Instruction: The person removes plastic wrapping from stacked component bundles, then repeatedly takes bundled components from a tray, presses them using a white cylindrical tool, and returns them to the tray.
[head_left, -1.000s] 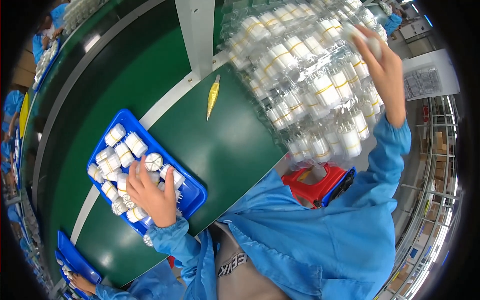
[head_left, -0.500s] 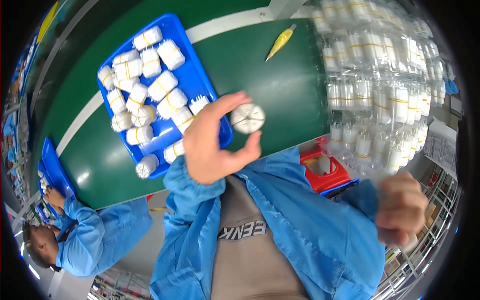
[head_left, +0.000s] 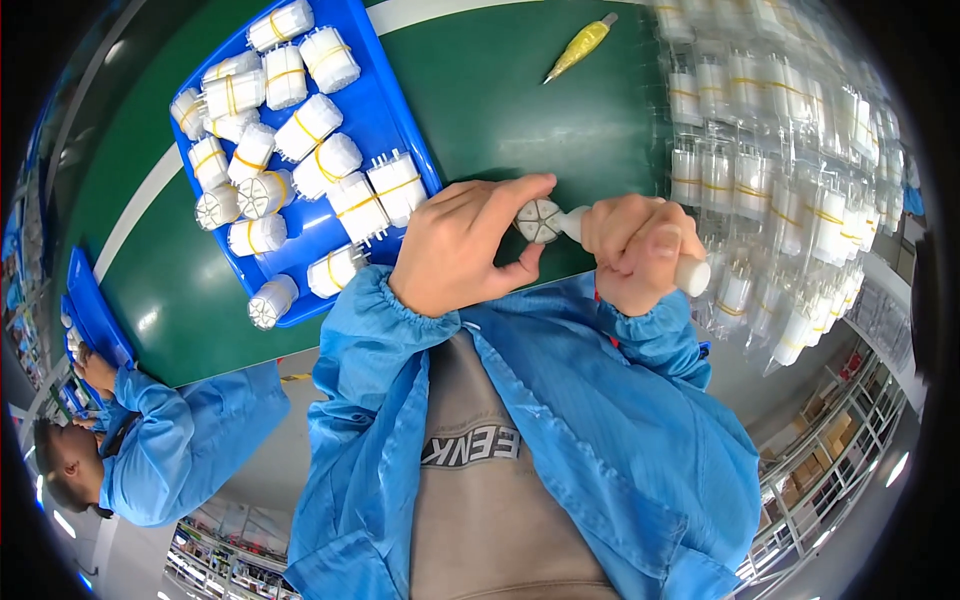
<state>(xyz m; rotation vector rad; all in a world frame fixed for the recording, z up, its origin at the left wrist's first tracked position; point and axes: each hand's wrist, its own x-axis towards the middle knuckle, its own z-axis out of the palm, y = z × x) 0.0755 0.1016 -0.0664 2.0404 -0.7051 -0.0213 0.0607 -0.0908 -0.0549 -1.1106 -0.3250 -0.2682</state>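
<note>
Between the thumb and forefinger of my left hand (head_left: 450,240) is a round white bundle (head_left: 540,221), seen end-on, its face split into wedge-shaped segments. My right hand (head_left: 640,245) is wrapped round a white rod-like tool (head_left: 693,276). One end of the tool sticks out beyond the fist; the other points left and meets or nearly meets the bundle's right side. Just left of my left hand, a blue tray (head_left: 402,105) holds several similar white bundles (head_left: 307,127) with yellow bands, some showing thin prongs.
A yellow-filled pointed tube (head_left: 580,48) lies on the green table (head_left: 500,110). Clear bags of banded white bundles (head_left: 745,180) are piled on the right. At the far left, another person in a blue jacket (head_left: 190,450) works beside another blue tray (head_left: 95,305).
My right hand has come in from the lower right, bringing the white tool beside the bundle. My left hand still has the bundle, now slightly further right in view.
</note>
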